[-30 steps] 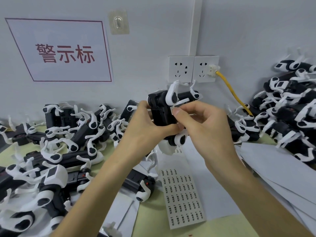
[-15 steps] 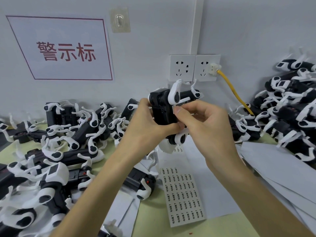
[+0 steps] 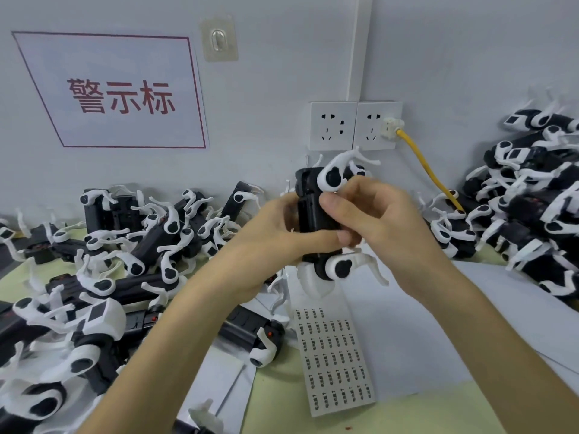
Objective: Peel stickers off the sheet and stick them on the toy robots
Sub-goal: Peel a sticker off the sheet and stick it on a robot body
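We see the left hand and right hand, each grip clamped on one toy robot, above the sticker sheet on the desk.

1. You can read one sign: a white sheet stuck on the wall at the upper left. It is framed by a thin red line and carries three large red characters, 警示标.
2. Your sticker sheet lies on the counter at lower centre. Its stickers stand in neat rows, each bearing small dark print, but that print is too small for you to make out.
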`<state>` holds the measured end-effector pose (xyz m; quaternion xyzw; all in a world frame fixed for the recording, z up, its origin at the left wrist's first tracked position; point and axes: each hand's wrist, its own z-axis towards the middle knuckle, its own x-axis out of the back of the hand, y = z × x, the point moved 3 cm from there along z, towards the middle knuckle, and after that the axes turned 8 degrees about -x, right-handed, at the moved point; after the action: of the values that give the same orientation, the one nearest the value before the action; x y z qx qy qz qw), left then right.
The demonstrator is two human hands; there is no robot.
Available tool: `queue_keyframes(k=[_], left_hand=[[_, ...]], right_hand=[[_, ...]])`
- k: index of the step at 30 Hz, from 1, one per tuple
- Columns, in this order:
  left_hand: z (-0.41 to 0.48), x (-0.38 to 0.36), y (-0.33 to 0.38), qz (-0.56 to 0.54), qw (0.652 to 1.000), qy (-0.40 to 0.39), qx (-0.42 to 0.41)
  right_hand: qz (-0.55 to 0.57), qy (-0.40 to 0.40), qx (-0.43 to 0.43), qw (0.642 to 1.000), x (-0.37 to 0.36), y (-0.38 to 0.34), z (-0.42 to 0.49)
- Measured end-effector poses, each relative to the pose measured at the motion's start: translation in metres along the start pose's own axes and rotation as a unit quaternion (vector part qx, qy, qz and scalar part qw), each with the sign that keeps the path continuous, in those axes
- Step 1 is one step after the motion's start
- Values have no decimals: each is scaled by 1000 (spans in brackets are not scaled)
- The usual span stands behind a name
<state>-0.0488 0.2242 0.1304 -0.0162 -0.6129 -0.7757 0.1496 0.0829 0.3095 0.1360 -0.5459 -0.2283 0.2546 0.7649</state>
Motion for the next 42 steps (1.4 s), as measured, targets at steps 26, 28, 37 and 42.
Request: queue_keyframes(k=[26, 28, 37, 42], left_hand=[[-18, 12, 17, -35, 997, -72, -21], [-18, 12, 16, -47, 996, -74, -17], [-16, 12, 11, -49, 996, -79, 3], [-16, 19, 7, -33, 996, -78, 17]], right_hand=[[179, -128, -10, 975, -14, 6, -2], [167, -116, -3, 979, -13, 5, -2], [164, -113, -10, 980, -21, 16, -4], [103, -146, -15, 984, -18, 11, -2]])
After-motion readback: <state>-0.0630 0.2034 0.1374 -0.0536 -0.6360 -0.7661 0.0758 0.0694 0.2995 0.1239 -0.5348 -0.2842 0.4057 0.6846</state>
